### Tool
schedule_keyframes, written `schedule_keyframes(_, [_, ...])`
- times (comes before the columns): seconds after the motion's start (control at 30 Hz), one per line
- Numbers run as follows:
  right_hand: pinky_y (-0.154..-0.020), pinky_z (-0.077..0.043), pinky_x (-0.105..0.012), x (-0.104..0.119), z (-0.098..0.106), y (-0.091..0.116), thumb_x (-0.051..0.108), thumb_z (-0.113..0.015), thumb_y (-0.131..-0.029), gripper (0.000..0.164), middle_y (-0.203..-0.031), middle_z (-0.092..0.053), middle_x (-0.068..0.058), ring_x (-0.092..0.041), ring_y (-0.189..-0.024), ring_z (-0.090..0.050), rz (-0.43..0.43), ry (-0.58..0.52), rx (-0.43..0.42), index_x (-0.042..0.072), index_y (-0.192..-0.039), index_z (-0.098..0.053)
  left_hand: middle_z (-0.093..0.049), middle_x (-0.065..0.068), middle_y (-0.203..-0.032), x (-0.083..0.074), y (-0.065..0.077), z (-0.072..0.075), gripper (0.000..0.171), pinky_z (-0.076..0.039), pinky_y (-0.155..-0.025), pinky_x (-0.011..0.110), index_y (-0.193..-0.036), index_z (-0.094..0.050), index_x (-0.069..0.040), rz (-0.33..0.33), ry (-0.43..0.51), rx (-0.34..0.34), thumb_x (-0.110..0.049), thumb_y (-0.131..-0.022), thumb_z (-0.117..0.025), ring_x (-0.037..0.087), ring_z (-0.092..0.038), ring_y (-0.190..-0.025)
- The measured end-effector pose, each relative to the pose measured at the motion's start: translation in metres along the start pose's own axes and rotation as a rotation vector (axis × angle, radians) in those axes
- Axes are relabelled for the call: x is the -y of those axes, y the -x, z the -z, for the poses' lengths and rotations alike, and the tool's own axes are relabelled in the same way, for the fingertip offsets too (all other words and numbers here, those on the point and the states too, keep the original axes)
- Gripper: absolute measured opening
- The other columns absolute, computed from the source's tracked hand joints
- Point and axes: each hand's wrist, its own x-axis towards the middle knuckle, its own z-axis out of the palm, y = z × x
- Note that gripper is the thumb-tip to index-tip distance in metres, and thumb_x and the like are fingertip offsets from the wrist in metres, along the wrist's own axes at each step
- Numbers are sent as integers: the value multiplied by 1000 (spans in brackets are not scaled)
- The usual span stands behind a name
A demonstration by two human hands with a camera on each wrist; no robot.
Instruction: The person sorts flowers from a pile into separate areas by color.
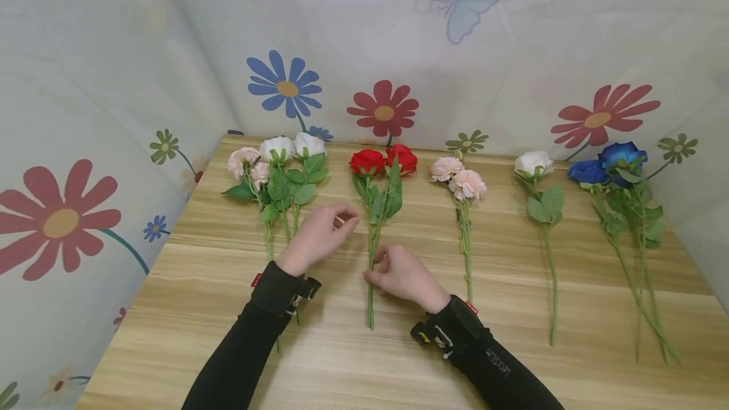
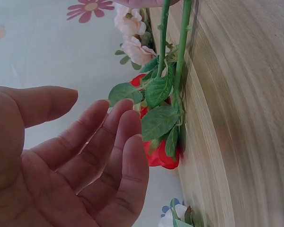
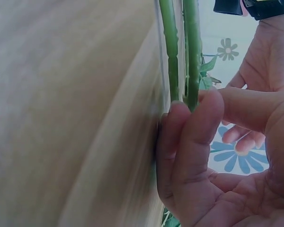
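Observation:
Two red roses (image 1: 367, 162) lie side by side on the wooden table, their green stems (image 1: 371, 296) running toward me. My right hand (image 1: 405, 274) pinches these stems about midway down; the right wrist view shows thumb and curled fingers (image 3: 191, 146) at them. My left hand (image 1: 323, 233) hovers left of the rose leaves, fingers loosely bent and holding nothing. In the left wrist view its fingers (image 2: 132, 175) partly cover the leaves (image 2: 161, 123) and red petals (image 2: 163, 156). Whether the left fingertips touch a leaf, I cannot tell.
White roses (image 1: 278, 149) and pale pink flowers (image 1: 243, 162) lie at the left, partly behind my left arm. Right of the red roses are pink flowers (image 1: 468, 185), one white rose (image 1: 534, 163) and blue roses (image 1: 622, 157). A printed curtain (image 1: 364, 30) hangs behind the table (image 1: 336, 359).

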Motion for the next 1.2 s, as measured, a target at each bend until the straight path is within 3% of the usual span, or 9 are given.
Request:
schedule_keyframes(0.17, [-46, -34, -21, 1, 3, 1, 20, -73, -91, 27, -54, -55, 4, -7, -47, -46, -23, -7, -4, -2, -105, -66, -73, 11, -117, 0, -1, 0, 31, -58, -89, 40, -122, -69, -5, -2, -9, -5, -26, -104, -56, 25, -71, -100])
schedule_keyframes(0.37, [-52, -44, -24, -1, 12, 0, 20, -74, -91, 28, -70, -65, -4, -11, -57, -55, -67, -31, -69, -1, -109, -67, -74, 11, -115, -2, 0, 0, 30, -58, -87, 39, -120, -70, -4, -17, -27, -21, -24, -103, -56, 24, -71, -97])
schedule_keyframes(0.77, [-64, -51, -23, -8, 33, 2, 9, -67, -91, 21, -85, -70, -12, -13, -71, -63, 75, -72, -267, -3, -108, -66, -74, 10, -111, -4, 1, 2, 26, -59, -85, 37, -117, -71, -7, -43, -59, -80, -22, -103, -55, 23, -71, -95])
schedule_keyframes(0.97, [-70, -54, -22, -6, 39, 5, 7, -63, -92, 18, -90, -70, -15, -18, -78, -66, 103, -93, -331, -3, -106, -67, -74, 10, -110, -5, 2, 2, 25, -59, -85, 37, -116, -71, -6, -44, -59, -88, -22, -103, -56, 23, -71, -95])
schedule_keyframes(1.2, [-68, -54, -18, -8, 42, 6, 4, -62, -92, 13, -90, -70, -15, -19, -79, -65, 128, -114, -414, 0, -102, -69, -74, 9, -109, -6, 3, 1, 24, -59, -84, 37, -116, -71, -6, -55, -63, -109, -20, -103, -56, 22, -71, -93])
